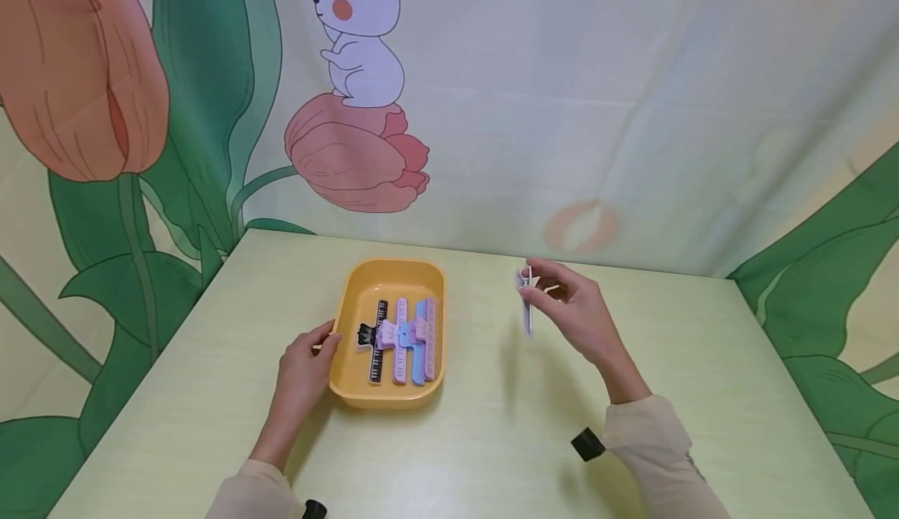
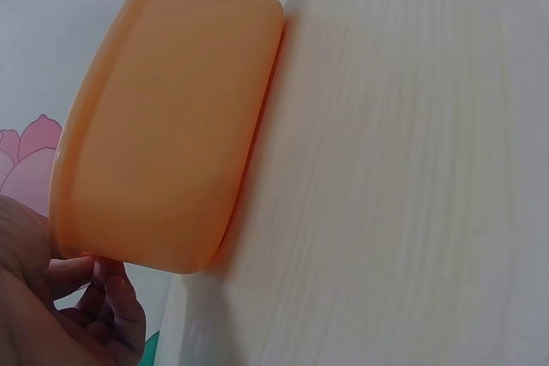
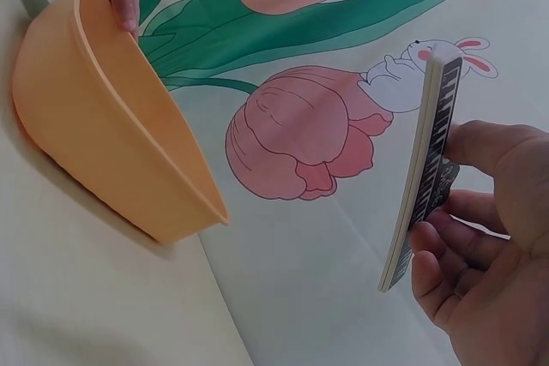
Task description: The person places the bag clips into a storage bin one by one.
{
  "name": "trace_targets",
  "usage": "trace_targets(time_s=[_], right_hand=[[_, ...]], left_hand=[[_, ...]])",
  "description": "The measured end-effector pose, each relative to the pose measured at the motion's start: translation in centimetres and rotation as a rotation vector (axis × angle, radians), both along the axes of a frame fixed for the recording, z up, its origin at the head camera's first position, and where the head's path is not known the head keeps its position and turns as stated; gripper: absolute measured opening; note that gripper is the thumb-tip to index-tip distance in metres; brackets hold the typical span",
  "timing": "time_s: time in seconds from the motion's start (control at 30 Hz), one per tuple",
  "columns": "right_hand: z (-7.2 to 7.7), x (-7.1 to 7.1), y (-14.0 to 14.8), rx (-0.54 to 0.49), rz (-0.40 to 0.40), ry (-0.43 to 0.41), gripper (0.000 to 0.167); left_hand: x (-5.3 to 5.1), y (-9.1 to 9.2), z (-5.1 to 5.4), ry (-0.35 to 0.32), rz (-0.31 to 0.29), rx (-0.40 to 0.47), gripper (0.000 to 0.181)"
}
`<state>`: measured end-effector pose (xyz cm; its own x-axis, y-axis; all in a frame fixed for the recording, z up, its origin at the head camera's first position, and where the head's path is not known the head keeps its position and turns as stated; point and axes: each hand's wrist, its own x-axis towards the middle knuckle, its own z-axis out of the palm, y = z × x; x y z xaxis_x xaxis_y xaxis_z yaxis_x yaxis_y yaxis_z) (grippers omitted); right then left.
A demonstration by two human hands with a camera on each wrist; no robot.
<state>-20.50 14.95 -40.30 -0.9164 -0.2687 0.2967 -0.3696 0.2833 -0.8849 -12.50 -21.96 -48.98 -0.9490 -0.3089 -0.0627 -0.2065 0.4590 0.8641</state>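
My left hand pinches the left rim of a yellow plastic tray, thumb at the edge and fingers curled below it in the left wrist view. In the tray, several long piano-key clips lie side by side: a black clip, a lilac clip, a blue clip and a pink clip. To the right of the tray, above the table, my right hand holds another piano-key clip by its handle between thumb and fingers. It is black-and-white with pale edges, tilted upright.
The pale wooden table carries the tray left of its middle. A printed cloth with tulips and a rabbit hangs at the table's back edge and around its sides. Black wrist pieces stick out by the sleeves.
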Motion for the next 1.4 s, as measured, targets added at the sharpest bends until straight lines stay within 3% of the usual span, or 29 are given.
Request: trace_targets(time_s=[0.77,1.4], right_hand=[[0.2,-0.6,-4.2,0.029,0.101,0.050,0.043],[-0.7,-0.8,-11.1,0.119,0.240,0.042,0.044]], left_hand=[[0.0,-0.3,0.0,0.030,-0.001,-0.007,0.046],[0.1,-0.1,-0.1,0.002,0.012,0.018,0.046]])
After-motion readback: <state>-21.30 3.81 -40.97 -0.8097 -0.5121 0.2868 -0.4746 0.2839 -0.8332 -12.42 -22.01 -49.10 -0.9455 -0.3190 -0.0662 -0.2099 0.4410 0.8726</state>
